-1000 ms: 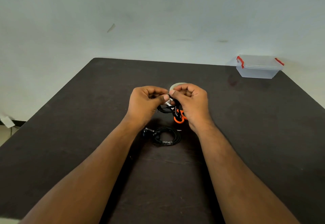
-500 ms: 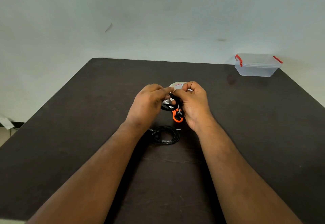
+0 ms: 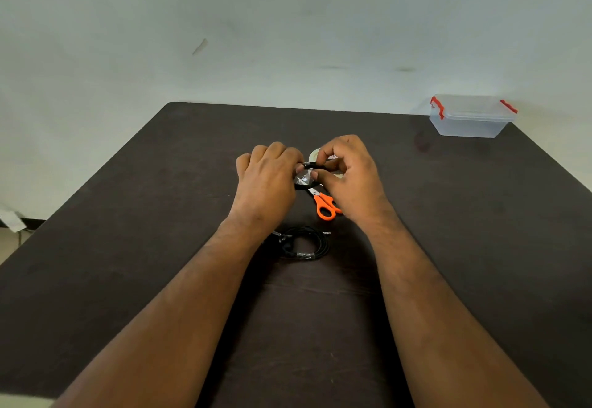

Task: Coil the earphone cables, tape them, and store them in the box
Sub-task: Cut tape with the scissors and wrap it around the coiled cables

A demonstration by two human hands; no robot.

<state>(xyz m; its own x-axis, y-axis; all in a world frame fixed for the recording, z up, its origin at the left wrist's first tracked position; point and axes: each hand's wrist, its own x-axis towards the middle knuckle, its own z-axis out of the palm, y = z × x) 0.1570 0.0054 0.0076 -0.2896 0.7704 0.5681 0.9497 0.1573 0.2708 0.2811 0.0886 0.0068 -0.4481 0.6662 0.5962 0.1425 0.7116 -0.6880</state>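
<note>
Both hands work just beyond the orange scissors (image 3: pixel 325 206): the left hand (image 3: pixel 267 180) and right hand (image 3: pixel 347 177) pinch a black earphone coil (image 3: pixel 307 177) while wrapping clear tape round it. If either pinch slackens, I reckon the loops spring apart. Another taped coil (image 3: pixel 304 244) lies nearer than the scissors; the box (image 3: pixel 469 119) sits far off right.
</note>
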